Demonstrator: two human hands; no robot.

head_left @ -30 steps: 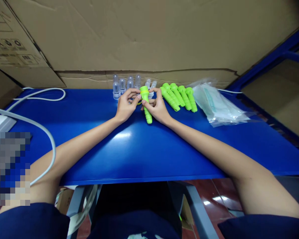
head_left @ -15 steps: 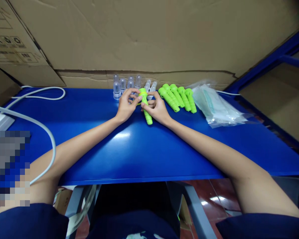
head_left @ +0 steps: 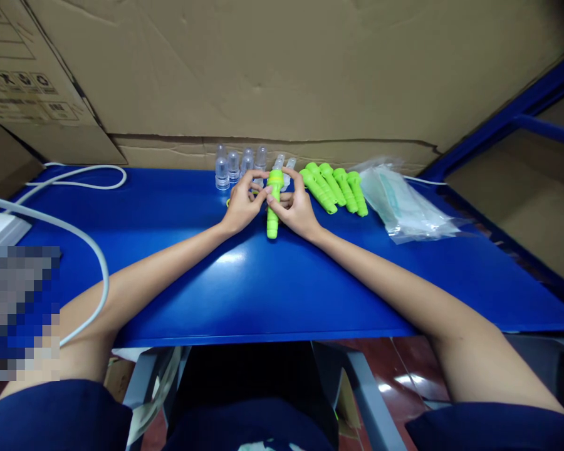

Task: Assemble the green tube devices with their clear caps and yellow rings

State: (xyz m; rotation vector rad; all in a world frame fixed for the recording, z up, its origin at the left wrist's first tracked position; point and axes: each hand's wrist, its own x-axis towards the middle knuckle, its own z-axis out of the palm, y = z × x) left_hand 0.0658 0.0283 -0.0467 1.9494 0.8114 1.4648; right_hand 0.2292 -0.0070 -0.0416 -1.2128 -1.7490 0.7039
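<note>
A bright green plastic flashlight body [head_left: 272, 216] stands between my two hands at the far middle of the blue table [head_left: 263, 282]. My left hand [head_left: 241, 207] pinches its wide head from the left, fingers closed on it. From the right, my right hand [head_left: 297, 210] wraps round the shaft. Its lower end points toward me, near the table top. A small green loop [head_left: 229, 202] peeks out just left of my left hand.
Several clear plastic caps [head_left: 239, 164] stand behind my hands. Several more green flashlight bodies [head_left: 333, 186] lie in a row to the right, then a pile of clear plastic bags [head_left: 404, 203]. A white cable [head_left: 75, 235] curves across the left. Cardboard boxes [head_left: 263, 69] wall the back.
The green flashlight body has turned from slanting right to nearly upright, and its lower end has swung left. Both hands stay on it.
</note>
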